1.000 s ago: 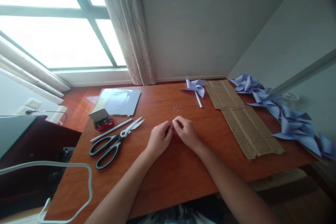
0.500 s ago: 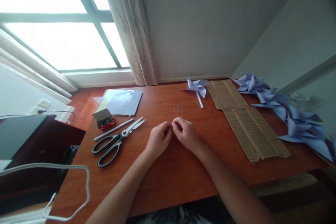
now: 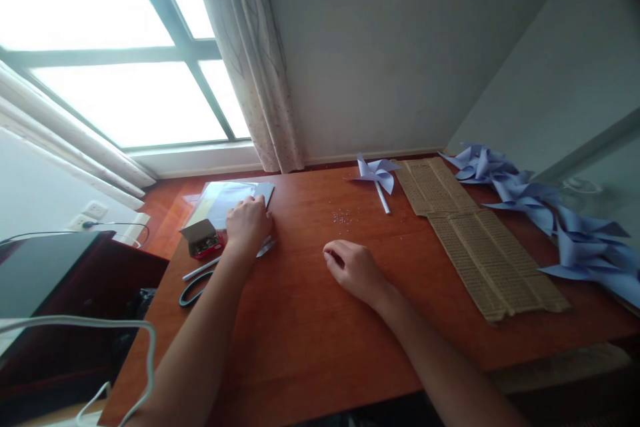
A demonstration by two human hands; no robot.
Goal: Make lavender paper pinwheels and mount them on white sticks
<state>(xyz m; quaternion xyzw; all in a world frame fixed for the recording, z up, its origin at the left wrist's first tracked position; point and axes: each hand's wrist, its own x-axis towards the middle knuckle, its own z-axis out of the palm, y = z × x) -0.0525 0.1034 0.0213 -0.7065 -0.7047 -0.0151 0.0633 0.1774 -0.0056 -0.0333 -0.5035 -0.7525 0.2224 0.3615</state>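
Note:
My left hand [image 3: 249, 221] reaches over the far left of the table, its fingers bent down and mostly hidden. Under that hand and forearm lie the scissors [image 3: 193, 290] and a thin white paper stick [image 3: 201, 269]; only parts of both show. Beside the wrist stands a small open red box [image 3: 204, 241] with small metal pieces inside. My right hand [image 3: 354, 269] rests at the table's middle, thumb and fingertips pinched together; whatever they hold is too small to see. Just beyond it, tiny bead-like bits [image 3: 343, 217] are scattered.
A blue paper pinwheel [image 3: 377, 172] on a white stick lies at the back. Flattened corrugated cardboard [image 3: 480, 247] sits to the right, with several more pinwheels [image 3: 580, 247] along that edge. Sheets in clear plastic [image 3: 220, 200] lie back left. A white cable [image 3: 147, 347] loops at front left.
My left hand has parted from the right and moved left and away, over the scissors and stick. My right hand has stayed near its place, still pinched. The view has tilted slightly.

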